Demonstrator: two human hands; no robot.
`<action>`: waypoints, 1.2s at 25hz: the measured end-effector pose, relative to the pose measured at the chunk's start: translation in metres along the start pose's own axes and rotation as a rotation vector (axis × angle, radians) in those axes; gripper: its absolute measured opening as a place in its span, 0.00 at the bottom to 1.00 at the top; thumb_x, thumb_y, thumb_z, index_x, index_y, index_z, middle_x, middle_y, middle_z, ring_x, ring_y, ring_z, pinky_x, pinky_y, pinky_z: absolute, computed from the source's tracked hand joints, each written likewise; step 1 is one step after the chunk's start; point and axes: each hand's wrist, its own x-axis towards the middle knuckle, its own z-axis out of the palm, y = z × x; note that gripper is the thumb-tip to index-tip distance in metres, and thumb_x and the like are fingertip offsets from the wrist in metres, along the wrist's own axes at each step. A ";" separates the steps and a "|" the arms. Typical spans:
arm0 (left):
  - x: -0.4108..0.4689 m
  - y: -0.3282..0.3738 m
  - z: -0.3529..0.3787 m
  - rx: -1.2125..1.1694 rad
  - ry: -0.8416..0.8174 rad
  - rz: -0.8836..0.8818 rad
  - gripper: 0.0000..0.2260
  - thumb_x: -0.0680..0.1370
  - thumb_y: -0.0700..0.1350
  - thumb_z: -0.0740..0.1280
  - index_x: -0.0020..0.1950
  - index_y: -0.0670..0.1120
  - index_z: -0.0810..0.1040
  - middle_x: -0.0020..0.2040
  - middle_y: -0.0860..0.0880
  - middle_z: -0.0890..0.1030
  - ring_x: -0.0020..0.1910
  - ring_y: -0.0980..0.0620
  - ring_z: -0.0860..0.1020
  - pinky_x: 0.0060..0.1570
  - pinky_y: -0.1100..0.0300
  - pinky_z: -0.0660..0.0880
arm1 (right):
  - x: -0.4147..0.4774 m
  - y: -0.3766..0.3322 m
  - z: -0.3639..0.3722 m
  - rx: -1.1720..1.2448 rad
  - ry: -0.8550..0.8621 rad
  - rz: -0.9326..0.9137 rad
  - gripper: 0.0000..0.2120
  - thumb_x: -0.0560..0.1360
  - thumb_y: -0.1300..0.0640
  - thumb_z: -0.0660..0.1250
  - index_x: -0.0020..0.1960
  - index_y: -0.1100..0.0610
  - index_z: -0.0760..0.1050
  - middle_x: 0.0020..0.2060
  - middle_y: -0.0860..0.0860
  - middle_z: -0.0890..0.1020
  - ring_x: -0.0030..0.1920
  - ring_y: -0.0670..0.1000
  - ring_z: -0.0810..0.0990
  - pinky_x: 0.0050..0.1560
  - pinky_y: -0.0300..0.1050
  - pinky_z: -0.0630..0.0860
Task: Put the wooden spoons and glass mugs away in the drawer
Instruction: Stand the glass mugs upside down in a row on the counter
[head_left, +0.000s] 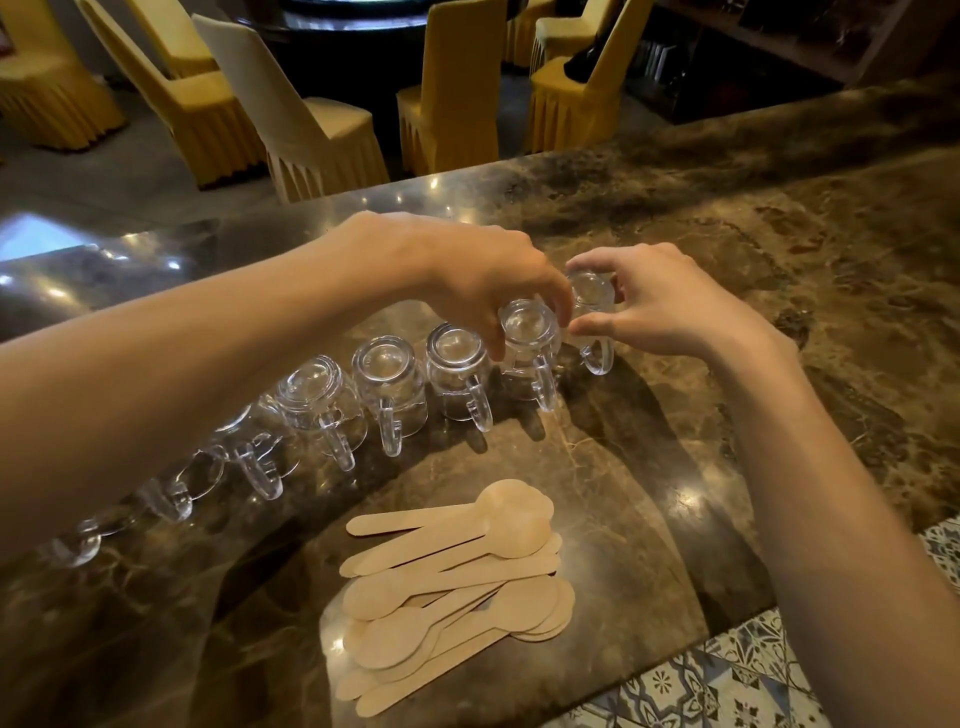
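Your left hand (483, 275) and right hand (660, 301) each grip one upturned mug.
Your right thumb and fingers curl round the end mug (589, 291); your left fingers pinch the neighbouring mug (530, 327) from above. The other glass mugs (387, 374) run in a row toward the marble counter's (779, 260) left edge, handles facing you. The wooden spoons (457, 587) lie heaped by its near edge.

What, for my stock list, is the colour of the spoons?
Pale tan, unpainted wood; the spoons show best in the head view.
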 end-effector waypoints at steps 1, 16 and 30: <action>0.001 0.001 0.000 0.013 -0.003 0.002 0.29 0.68 0.47 0.75 0.68 0.53 0.70 0.63 0.53 0.76 0.48 0.61 0.69 0.49 0.63 0.63 | 0.000 0.001 0.000 0.006 -0.002 0.002 0.31 0.67 0.45 0.74 0.68 0.49 0.70 0.63 0.50 0.77 0.62 0.54 0.73 0.61 0.54 0.70; 0.012 0.009 -0.001 0.088 -0.078 -0.043 0.30 0.67 0.46 0.76 0.66 0.54 0.70 0.63 0.49 0.77 0.61 0.47 0.75 0.59 0.47 0.72 | 0.000 0.000 0.003 0.021 0.001 0.022 0.32 0.67 0.48 0.75 0.68 0.51 0.70 0.63 0.52 0.77 0.59 0.54 0.76 0.54 0.49 0.73; 0.018 0.008 -0.005 -0.031 -0.087 -0.070 0.27 0.65 0.43 0.77 0.62 0.54 0.74 0.62 0.49 0.72 0.59 0.50 0.73 0.52 0.57 0.73 | -0.003 0.002 0.003 0.044 -0.022 0.040 0.32 0.67 0.47 0.75 0.68 0.49 0.69 0.63 0.51 0.77 0.59 0.53 0.76 0.54 0.47 0.73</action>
